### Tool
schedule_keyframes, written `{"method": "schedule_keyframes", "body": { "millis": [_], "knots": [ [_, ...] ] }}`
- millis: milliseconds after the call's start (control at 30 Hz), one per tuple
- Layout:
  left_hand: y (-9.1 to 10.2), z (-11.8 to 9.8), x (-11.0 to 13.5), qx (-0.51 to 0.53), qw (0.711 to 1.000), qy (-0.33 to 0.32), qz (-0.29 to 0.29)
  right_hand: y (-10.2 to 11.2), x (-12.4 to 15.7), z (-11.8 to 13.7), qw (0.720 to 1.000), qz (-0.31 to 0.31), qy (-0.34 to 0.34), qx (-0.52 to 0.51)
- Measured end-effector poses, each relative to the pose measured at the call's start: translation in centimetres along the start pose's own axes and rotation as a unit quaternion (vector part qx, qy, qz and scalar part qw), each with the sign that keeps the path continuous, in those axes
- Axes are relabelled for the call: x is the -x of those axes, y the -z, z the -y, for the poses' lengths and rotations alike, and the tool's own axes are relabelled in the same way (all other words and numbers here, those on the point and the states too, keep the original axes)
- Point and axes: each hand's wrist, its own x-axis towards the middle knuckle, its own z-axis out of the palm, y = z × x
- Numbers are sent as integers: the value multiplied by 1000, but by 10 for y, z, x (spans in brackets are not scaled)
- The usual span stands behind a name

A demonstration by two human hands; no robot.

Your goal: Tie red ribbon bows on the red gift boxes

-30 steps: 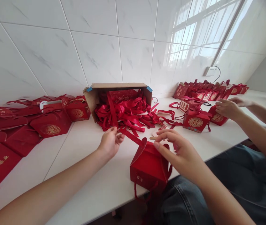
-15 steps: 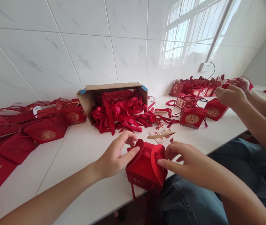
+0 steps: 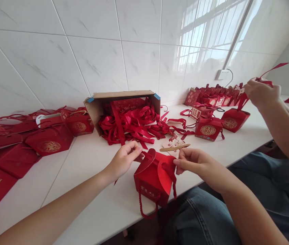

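A red gift box (image 3: 149, 178) with gold lettering and curved top flaps stands near the table's front edge. A red ribbon (image 3: 148, 156) passes through the openings in its flaps and comes out on both sides. Left of the box, my left hand (image 3: 122, 161) is closed in a pinch on the ribbon, with a loose end showing below the fingers. On the other side, my right hand (image 3: 198, 166) pinches the ribbon close to the right flap, and its tail hangs down the box's side. A twisted red cord handle (image 3: 141, 206) droops from the front.
Behind the box, a cardboard box (image 3: 90, 115) lies on its side, spilling red ribbons (image 3: 131, 122). A wooden stick (image 3: 175, 148) rests on a printed card. Finished-looking red boxes (image 3: 50, 141) crowd the left. At right, a co-worker's hands (image 3: 263, 92) hold ribbon above another box (image 3: 235, 119).
My hands have moved off the flaps and outward, drawing the ribbon to both sides. The gift box has shifted slightly left. The co-worker's hands have risen, pulling a ribbon upward.
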Motion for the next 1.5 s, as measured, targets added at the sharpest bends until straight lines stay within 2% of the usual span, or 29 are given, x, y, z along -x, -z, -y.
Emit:
{"method": "schedule_keyframes", "body": {
  "millis": [67,133,300,400,500,600,733,867,1000,1167,1267,1367,1500],
  "knots": [
    [0,2,-1,5,1000,9,-2,1,2,1,1000,-10,4,-4],
    [1,5,-3,5,1000,17,-5,2,5,0,999,-14,-8,48],
    [5,13,-7,-16,999,32,-18,-3,11,-6,969,82,-46,227],
    [8,18,-10,-33,998,37,-29,-6,11,-6,966,67,-16,251],
    [10,21,-13,-36,998,31,-39,-2,10,-3,984,59,-12,165],
    [11,24,-16,-28,998,23,-48,4,10,1,998,56,-22,-20],
    [13,29,-20,6,998,24,-53,8,8,2,978,25,-2,-206],
    [19,30,-24,76,996,26,-37,11,3,1,969,-1,20,-247],
    [29,13,-26,153,988,21,-5,14,2,1,964,-10,24,-266],
    [39,-29,-17,222,975,-8,14,16,5,1,951,47,49,-302],
    [39,-55,-7,240,969,-56,30,13,5,0,955,47,75,-285],
    [34,-78,3,171,981,-75,45,9,2,-1,962,17,83,-258],
    [21,-101,8,-10,997,-59,53,6,-1,2,960,-56,116,-249]
  ]
}}
